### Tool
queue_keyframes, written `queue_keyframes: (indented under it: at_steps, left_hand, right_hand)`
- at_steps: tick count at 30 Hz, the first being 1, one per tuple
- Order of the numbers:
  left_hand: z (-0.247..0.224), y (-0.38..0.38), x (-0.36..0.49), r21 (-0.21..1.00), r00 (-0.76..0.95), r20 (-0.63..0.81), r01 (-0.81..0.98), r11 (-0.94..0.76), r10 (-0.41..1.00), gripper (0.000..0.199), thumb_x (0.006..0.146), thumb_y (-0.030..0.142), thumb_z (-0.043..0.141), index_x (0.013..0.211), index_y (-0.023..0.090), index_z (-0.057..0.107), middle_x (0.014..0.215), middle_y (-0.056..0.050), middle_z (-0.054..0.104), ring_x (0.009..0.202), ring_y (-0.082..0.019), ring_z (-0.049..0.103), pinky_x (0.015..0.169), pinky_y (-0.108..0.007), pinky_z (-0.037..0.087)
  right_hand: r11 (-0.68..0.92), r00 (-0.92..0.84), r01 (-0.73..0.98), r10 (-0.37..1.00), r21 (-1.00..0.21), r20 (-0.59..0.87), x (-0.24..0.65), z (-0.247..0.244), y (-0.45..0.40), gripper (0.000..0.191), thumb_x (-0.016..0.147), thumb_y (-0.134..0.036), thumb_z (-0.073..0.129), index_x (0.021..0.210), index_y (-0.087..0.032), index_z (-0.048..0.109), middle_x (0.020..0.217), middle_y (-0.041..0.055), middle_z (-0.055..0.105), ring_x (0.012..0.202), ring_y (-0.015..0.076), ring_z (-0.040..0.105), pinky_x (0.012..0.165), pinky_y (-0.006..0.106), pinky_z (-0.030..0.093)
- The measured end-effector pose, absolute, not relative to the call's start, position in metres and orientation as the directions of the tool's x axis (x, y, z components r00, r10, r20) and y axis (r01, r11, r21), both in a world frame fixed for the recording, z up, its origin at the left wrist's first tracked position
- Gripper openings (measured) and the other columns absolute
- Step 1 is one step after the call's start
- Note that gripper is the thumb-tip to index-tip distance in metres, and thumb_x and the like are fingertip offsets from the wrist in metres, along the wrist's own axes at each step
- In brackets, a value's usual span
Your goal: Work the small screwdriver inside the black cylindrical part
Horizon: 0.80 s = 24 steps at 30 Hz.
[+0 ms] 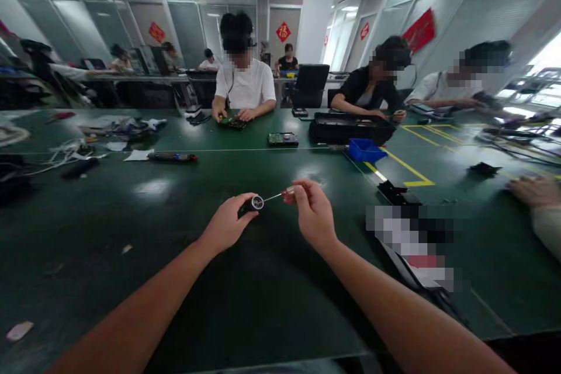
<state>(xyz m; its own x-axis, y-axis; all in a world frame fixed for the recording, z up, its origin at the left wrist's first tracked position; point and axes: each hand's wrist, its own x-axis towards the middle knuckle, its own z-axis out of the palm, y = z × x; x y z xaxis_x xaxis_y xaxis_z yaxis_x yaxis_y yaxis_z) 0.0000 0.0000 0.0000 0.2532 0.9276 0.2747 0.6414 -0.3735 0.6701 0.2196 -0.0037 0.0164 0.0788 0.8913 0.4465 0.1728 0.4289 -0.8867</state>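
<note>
My left hand (228, 221) is closed around a small dark cylindrical part (250, 204) with a pale ring at its round end, which faces right. In my right hand (314, 213) is a screwdriver (287, 191) with a reddish, partly clear handle, gripped between thumb and fingers. Its thin metal shaft points left, and the tip reaches the ringed end of the part. Whether the tip sits inside or only touches the rim is too small to tell. Both hands are held over the green table mat (263, 298).
A blue bin (366, 150) and a black casing (350, 128) lie ahead to the right. A circuit board piece (283, 138) is ahead, a dark pen-shaped tool (172, 156) to the left. Cables (61, 155) clutter the far left. A person's hand (534, 191) rests at right.
</note>
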Motion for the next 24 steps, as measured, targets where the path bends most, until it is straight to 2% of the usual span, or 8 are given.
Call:
queue_keyframes:
  at_steps: [6,13,20,24]
  left_hand:
    - [0.001,0.000,0.001,0.647,0.273,0.283,0.653,-0.393,0.919,0.042,0.093,0.025,0.062,0.135,0.025,0.058,0.135,-0.004,0.062,0.126,-0.024,0.056,0.113,-0.045,0.040]
    - [-0.001,0.001,0.000,0.634,0.280,0.269,0.669,-0.388,0.922,0.044,0.092,0.025,0.063,0.136,0.027,0.058,0.135,-0.004,0.062,0.126,-0.024,0.056,0.112,-0.046,0.041]
    - [0.000,0.002,-0.002,0.628,0.279,0.279,0.671,-0.395,0.919,0.043,0.092,0.025,0.064,0.135,0.025,0.059,0.134,-0.005,0.063,0.125,-0.025,0.057,0.111,-0.045,0.041]
    - [0.001,0.001,-0.002,0.615,0.292,0.281,0.677,-0.405,0.914,0.041,0.092,0.024,0.064,0.132,0.025,0.060,0.130,-0.005,0.065,0.121,-0.024,0.058,0.108,-0.045,0.043]
  right_hand:
    - [0.428,0.102,0.203,0.885,-0.881,0.453,0.220,0.017,-0.002,0.021,0.100,-0.039,0.050,0.108,-0.022,0.059,0.089,0.0040,0.074,0.078,0.0180,0.070,0.076,0.037,0.058]
    - [0.415,0.073,0.147,0.901,-0.898,0.428,0.219,0.016,-0.001,0.021,0.099,-0.039,0.051,0.107,-0.022,0.058,0.089,0.0043,0.073,0.079,0.0180,0.069,0.077,0.036,0.057]
    - [0.378,0.106,0.372,0.890,-0.848,0.443,0.223,0.025,-0.004,0.029,0.089,-0.047,0.066,0.078,-0.021,0.060,0.065,-0.0016,0.063,0.058,0.0143,0.057,0.054,0.027,0.043]
    - [0.416,0.061,0.392,0.878,-0.821,0.474,0.224,0.028,-0.006,0.026,0.089,-0.044,0.067,0.078,-0.021,0.062,0.064,-0.0024,0.061,0.056,0.0135,0.054,0.053,0.026,0.041]
